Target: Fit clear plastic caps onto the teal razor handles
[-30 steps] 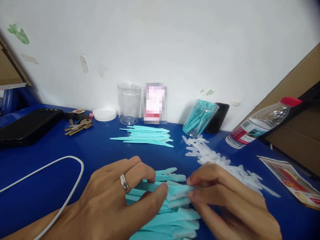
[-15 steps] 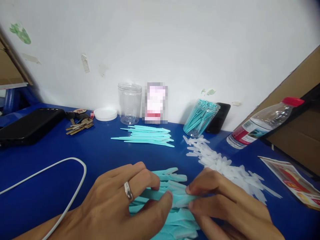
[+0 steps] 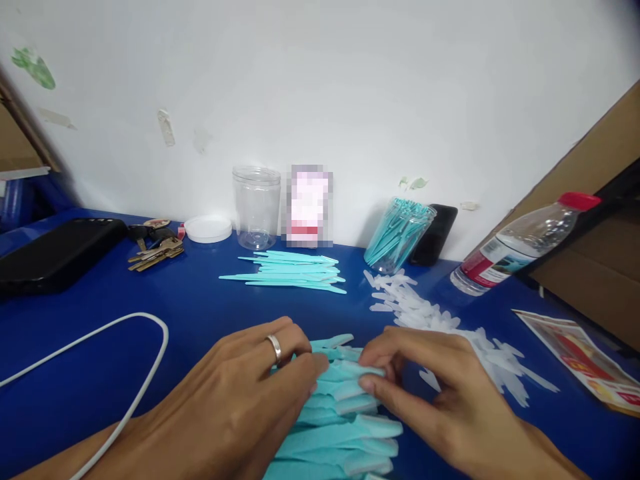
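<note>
Turquoise eyebrow razors (image 3: 350, 433) lie in a row on the blue table, their handles pointing left and their broad ends in translucent covers on the right. My right hand (image 3: 435, 387) pinches the covered end of one eyebrow razor (image 3: 353, 370) between thumb and forefinger. Over the handles, my left hand (image 3: 255, 387) has its thumb and forefinger closed on the same razor; the handle is mostly hidden beneath the fingers. Loose translucent white blade covers (image 3: 425, 310) are heaped beyond my right hand. Slim turquoise razors (image 3: 290, 272) lie in another group farther back.
Along the wall stand a clear jar (image 3: 256, 210), a phone with a blurred screen (image 3: 307, 207) and a jar of turquoise sticks (image 3: 397, 233). A white lid (image 3: 207, 229), keys (image 3: 157, 250) and a black case (image 3: 60, 253) are left; a bottle (image 3: 520, 247) and packet (image 3: 585, 353) right. A white cable (image 3: 150, 320) crosses my left forearm.
Both hands have shifted toward the far part of the row, and the held razor has moved there with them. My right hand has turned, and more of the near razors show.
</note>
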### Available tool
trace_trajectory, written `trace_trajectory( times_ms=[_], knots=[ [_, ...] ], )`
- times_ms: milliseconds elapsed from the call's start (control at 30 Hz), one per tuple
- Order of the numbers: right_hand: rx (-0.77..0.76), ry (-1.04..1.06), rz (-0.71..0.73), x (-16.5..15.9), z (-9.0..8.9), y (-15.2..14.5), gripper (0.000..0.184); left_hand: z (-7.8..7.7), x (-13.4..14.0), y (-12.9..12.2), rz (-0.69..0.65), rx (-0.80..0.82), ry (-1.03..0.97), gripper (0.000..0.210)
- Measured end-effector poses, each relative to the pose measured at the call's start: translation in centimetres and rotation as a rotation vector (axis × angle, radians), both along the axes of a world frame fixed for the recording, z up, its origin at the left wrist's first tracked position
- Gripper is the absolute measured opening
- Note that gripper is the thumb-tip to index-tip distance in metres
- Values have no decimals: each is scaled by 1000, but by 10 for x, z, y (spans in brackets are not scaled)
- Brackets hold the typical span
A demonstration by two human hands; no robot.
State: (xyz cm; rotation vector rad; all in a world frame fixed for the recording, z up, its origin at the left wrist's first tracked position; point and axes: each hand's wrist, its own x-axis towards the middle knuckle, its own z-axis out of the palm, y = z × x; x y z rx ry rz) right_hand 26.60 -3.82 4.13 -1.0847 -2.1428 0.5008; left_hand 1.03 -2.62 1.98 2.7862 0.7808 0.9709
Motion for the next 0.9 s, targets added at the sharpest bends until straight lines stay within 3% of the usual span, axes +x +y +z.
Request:
trace_trajectory(
  times_ms=[100,367,600,767,900],
  knots=[
    [-66,2,-54,-1,-1,1,5,-4,-1,5,32,-109,-3,21],
    [3,-73,-40,1,-9,8,11,-17,0,17,50,-271,-90,29],
    [65,-79,-14,7,-9,10,15,-14,0,17,28,-255,-126,27],
    [183,-37,-238,19,-3,22,18,-16,-7,31,157,-137,-71,25],
    [286,-185,-424,39,-4,42,16,-26,-17,52,326,-27,64,31]
  ],
)
